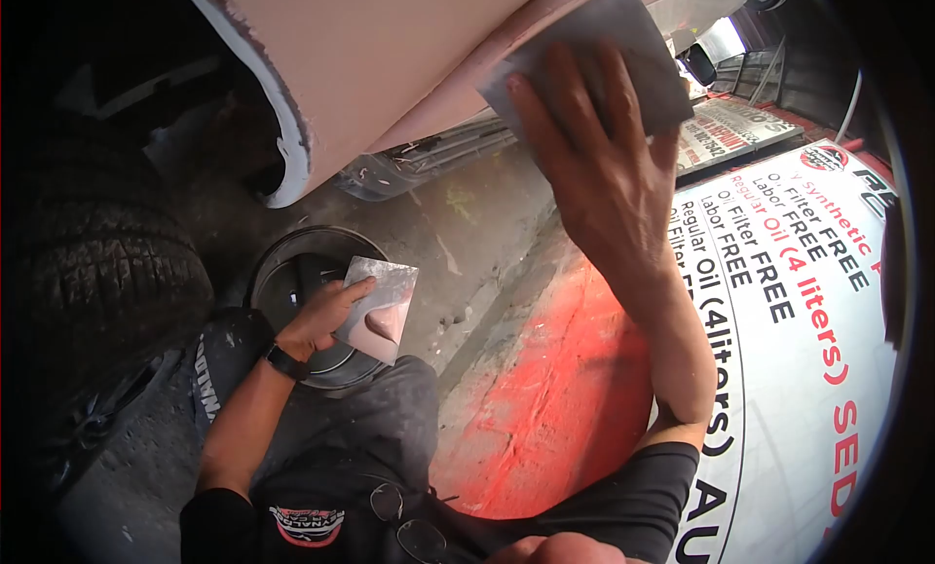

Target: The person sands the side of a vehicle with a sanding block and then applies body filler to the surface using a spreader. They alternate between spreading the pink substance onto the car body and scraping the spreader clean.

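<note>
My right hand (604,165) is raised at the top centre, its fingers spread flat on a dark grey sheet (584,53). The sheet lies against the edge of a pinkish car body panel (360,48). Lower and to the left, my left hand (326,316) grips a thin, light grey square plate (394,291) by its left edge. On that plate sits a lump of pinkish paste (383,322). The plate is held over a round black metal rim (278,252). What lies under my right palm is hidden.
A tyre (107,262) stands at the left beside the wheel arch. A large printed sign (779,369) fills the right side. Red paint covers part of the concrete floor (555,389). Another printed board (730,135) lies at the upper right. Glasses (409,525) hang on the black shirt.
</note>
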Tool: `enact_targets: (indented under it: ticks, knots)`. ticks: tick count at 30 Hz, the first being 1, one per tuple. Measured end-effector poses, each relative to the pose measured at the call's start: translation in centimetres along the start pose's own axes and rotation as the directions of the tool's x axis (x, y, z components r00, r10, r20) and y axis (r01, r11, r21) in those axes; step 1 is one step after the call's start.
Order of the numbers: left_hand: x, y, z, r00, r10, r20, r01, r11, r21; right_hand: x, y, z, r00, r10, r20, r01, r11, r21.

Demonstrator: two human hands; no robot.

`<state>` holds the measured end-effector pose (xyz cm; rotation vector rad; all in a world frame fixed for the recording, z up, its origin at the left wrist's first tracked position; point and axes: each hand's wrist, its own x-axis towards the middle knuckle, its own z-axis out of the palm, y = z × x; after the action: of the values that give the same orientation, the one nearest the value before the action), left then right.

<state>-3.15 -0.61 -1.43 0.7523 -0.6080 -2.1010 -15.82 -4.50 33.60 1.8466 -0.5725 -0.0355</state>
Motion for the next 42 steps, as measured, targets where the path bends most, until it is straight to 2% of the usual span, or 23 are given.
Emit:
enact_targets:
  ticks: [3,15,17,21,28,32,34,38,42]
  knots:
    - [0.2,-0.3,-0.3,1.0,0.006,0.0,-0.006,1.0,0.002,1.1,-0.5,-0.2,1.0,0.009,-0.004,-0.009,0.998,-0.057]
    - [0.0,-0.1,0.1,1.0,0.006,0.009,-0.006,1.0,-0.002,2.2,-0.5,-0.2,1.0,-0.009,-0.024,0.007,0.997,-0.08]
    - [0.0,0.1,-0.3,0.999,-0.029,0.031,0.028,0.999,0.024,1.6,0.0,0.4,1.0,0.016,-0.013,-0.017,0.998,-0.061]
    - [-0.4,0.4,0.2,1.0,0.005,-0.006,-0.004,1.0,0.023,0.1,0.8,0.2,0.996,0.055,0.067,-0.048,0.994,-0.1]
    - [0.2,-0.5,-0.3,1.0,0.018,-0.021,-0.017,0.999,0.048,1.4,-0.8,-0.5,1.0,0.011,0.027,-0.011,1.0,-0.009]
    - [-0.9,0.8,0.7,0.998,0.006,-0.063,0.0,0.995,0.104,1.9,-1.0,-0.1,1.0,0.01,0.027,-0.009,0.999,-0.045]
    - [0.0,0.2,-0.3,1.0,-0.02,-0.011,0.022,0.993,0.118,1.8,-1.0,0.4,0.999,0.018,0.035,-0.015,0.998,-0.064]
    - [-0.4,0.4,0.0,0.999,-0.034,0.035,0.032,0.998,0.055,-0.3,1.2,3.5,0.997,-0.024,-0.067,0.027,0.999,0.043]
    - [-0.3,0.2,0.1,1.0,0.003,-0.005,-0.003,0.997,0.074,-1.7,2.0,3.4,0.996,-0.023,-0.082,0.03,0.997,0.077]
